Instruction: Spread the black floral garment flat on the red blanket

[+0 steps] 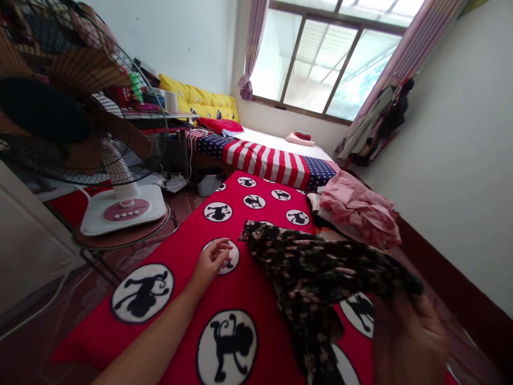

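A dark floral garment (320,267) lies stretched across the red blanket (256,289), which is printed with black cartoon figures in white circles. My right hand (409,337) is blurred at the lower right and grips one end of that garment, lifting it a little. My left hand (212,261) hovers over the blanket just left of the garment's other end, fingers loosely curled and apart, holding nothing.
A pink crumpled cloth (360,208) lies by the right wall. A stars-and-stripes cover (272,160) is on the bed beyond. A fan (80,107) stands on a round stool at left. Yellow cushions (200,99) and a window (328,59) are at the back.
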A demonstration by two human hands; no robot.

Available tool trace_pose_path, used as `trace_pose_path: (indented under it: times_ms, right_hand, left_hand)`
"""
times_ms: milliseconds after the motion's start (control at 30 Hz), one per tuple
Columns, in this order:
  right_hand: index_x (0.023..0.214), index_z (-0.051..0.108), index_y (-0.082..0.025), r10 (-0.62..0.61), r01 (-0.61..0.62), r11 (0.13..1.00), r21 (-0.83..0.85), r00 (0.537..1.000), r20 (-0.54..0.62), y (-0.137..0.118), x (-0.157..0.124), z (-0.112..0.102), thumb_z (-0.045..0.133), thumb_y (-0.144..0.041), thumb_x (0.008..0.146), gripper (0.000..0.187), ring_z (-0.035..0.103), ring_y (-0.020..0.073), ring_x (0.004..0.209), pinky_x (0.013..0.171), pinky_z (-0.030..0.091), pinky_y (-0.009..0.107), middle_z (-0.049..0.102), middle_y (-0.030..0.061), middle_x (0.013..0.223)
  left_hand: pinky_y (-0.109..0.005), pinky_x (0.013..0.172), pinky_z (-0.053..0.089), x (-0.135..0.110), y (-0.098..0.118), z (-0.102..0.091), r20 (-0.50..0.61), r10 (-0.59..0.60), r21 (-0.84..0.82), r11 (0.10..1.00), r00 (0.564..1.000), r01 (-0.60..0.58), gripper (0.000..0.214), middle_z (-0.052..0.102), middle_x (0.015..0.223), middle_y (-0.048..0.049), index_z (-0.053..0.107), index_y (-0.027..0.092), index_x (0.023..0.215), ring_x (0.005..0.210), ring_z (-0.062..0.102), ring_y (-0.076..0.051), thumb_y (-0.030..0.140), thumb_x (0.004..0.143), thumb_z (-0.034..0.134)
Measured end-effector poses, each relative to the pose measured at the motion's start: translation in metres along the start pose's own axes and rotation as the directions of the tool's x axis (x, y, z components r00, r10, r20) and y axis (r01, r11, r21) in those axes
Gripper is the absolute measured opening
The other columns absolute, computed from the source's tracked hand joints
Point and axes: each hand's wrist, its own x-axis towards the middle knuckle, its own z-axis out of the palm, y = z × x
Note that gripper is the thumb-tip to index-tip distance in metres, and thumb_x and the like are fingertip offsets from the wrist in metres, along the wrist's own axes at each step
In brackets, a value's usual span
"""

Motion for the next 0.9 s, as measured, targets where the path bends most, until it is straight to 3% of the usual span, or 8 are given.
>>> trace_pose_path:
  times_ms: [167,333,400,467,533,600,700,900]
  right_hand:
    - [0.105,0.064,-0.02,-0.044,-0.035,0.938,-0.345,0.974,-0.22,0.021,0.009,-0.051,0.071,-0.034,0.072,0.037,0.06,0.0216,0.091,0.086,0.047,0.039,0.064,0.005,0.101]
    - [0.104,0.064,-0.018,-0.363,0.305,0.569,-0.764,0.926,0.1,0.027,-0.01,-0.047,0.062,-0.04,0.079,0.033,0.058,0.0221,0.091,0.076,0.046,0.034,0.061,0.0097,0.115]
    - [0.109,0.062,-0.02,-0.22,0.395,0.584,-0.709,0.918,0.33,0.03,-0.018,-0.033,0.062,-0.037,0.078,0.035,0.059,0.0172,0.08,0.068,0.047,0.03,0.06,0.0079,0.116]
    - [0.124,0.054,-0.024,0.078,0.393,0.615,-0.684,0.833,0.548,0.038,-0.025,-0.02,0.065,-0.031,0.072,0.054,0.058,0.0121,0.066,0.061,0.048,0.027,0.057,0.0062,0.122]
    - [0.132,0.048,-0.029,0.315,0.391,0.56,-0.731,0.715,0.624,0.05,-0.031,-0.014,0.067,-0.024,0.065,0.07,0.057,0.0094,0.058,0.059,0.05,0.027,0.051,0.0057,0.132]
    - [0.118,0.061,-0.028,0.385,0.419,0.496,-0.76,0.678,0.626,0.06,-0.034,-0.013,0.062,-0.023,0.067,0.051,0.059,0.0106,0.06,0.062,0.05,0.029,0.051,0.0046,0.133]
    - [0.084,0.067,-0.022,0.344,0.385,0.545,-0.744,0.707,0.618,0.059,-0.031,-0.02,0.053,-0.031,0.079,0.017,0.064,0.0185,0.077,0.073,0.049,0.03,0.066,0.0051,0.105]
    - [0.091,0.065,-0.021,0.388,-0.055,0.797,-0.601,0.809,0.442,0.0,-0.023,-0.037,0.064,-0.048,0.075,0.032,0.064,0.0207,0.075,0.066,0.051,0.026,0.068,0.0029,0.08]
  left_hand:
    - [-0.026,0.06,0.05,-0.001,-0.006,0.005,0.069,0.069,0.169,0.982,0.995,-0.08,0.044,0.063,0.104,-0.0094,0.056,0.016,0.116,0.077,0.063,-0.017,0.035,0.077,0.063]
    - [-0.024,0.058,0.047,-0.005,-0.004,0.009,0.171,0.171,0.38,0.897,0.97,-0.226,0.034,0.064,0.104,-0.0069,0.06,0.02,0.113,0.074,0.061,-0.015,0.024,0.08,0.06]
    - [-0.024,0.057,0.047,-0.006,-0.003,0.009,0.188,0.176,0.408,0.881,0.966,-0.24,0.029,0.064,0.104,-0.0063,0.062,0.02,0.109,0.074,0.061,-0.015,0.023,0.08,0.06]
    - [-0.024,0.058,0.047,-0.007,-0.002,0.008,0.196,0.179,0.415,0.875,0.964,-0.247,0.025,0.063,0.104,-0.0058,0.063,0.02,0.106,0.074,0.061,-0.014,0.022,0.081,0.059]
    - [-0.024,0.059,0.047,-0.007,-0.003,0.008,0.205,0.183,0.413,0.874,0.962,-0.255,0.024,0.062,0.104,-0.0054,0.063,0.02,0.106,0.074,0.061,-0.014,0.021,0.082,0.058]
    - [-0.024,0.06,0.048,-0.008,-0.003,0.007,0.213,0.186,0.409,0.874,0.959,-0.26,0.024,0.061,0.105,-0.0054,0.062,0.02,0.106,0.074,0.061,-0.013,0.021,0.082,0.058]
    - [-0.024,0.061,0.049,-0.008,-0.003,0.006,0.223,0.186,0.414,0.871,0.957,-0.266,0.025,0.061,0.106,-0.0057,0.062,0.02,0.106,0.074,0.061,-0.013,0.022,0.082,0.059]
    - [-0.025,0.058,0.048,-0.007,-0.002,0.008,0.24,0.202,0.435,0.852,0.949,-0.292,0.03,0.063,0.11,-0.0073,0.061,0.02,0.111,0.072,0.06,-0.014,0.025,0.081,0.061]
